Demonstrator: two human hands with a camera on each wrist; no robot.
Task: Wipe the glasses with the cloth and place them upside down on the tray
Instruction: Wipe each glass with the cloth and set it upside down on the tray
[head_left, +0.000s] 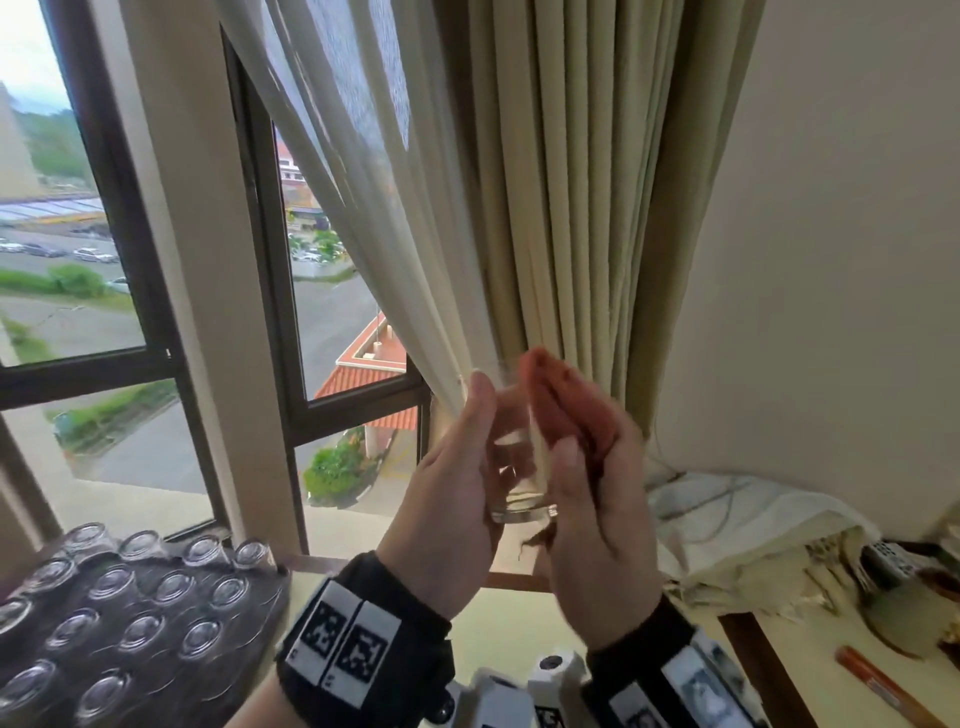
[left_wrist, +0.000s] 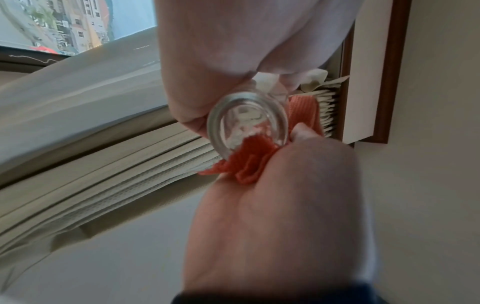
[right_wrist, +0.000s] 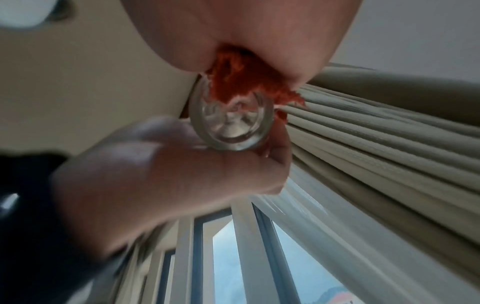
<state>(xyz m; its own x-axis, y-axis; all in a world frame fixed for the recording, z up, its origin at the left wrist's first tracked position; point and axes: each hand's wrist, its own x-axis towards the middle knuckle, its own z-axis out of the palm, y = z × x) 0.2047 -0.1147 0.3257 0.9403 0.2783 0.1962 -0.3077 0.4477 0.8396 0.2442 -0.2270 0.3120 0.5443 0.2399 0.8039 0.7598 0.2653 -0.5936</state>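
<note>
With many inverted glasses (head_left: 140, 629) already on the near-left tray (head_left: 270, 597), your left hand (head_left: 447, 514) grips one upright glass (head_left: 519, 467) while your right hand (head_left: 597, 519) clasps the cloth (head_left: 561, 395), so inverting and placing it remain.

A room high up in a building, a hotel room or flat. At 10 o'clock a dark-framed window (head_left: 156, 322) overlooks roads, parked cars and an orange tiled roof. Pleated cream curtains (head_left: 582, 208) hang at 12 o'clock. At 7 o'clock, rows of upturned clear glasses (head_left: 130, 613) fill a dark tray (head_left: 262, 623) on the pale counter (head_left: 509, 623).
</note>
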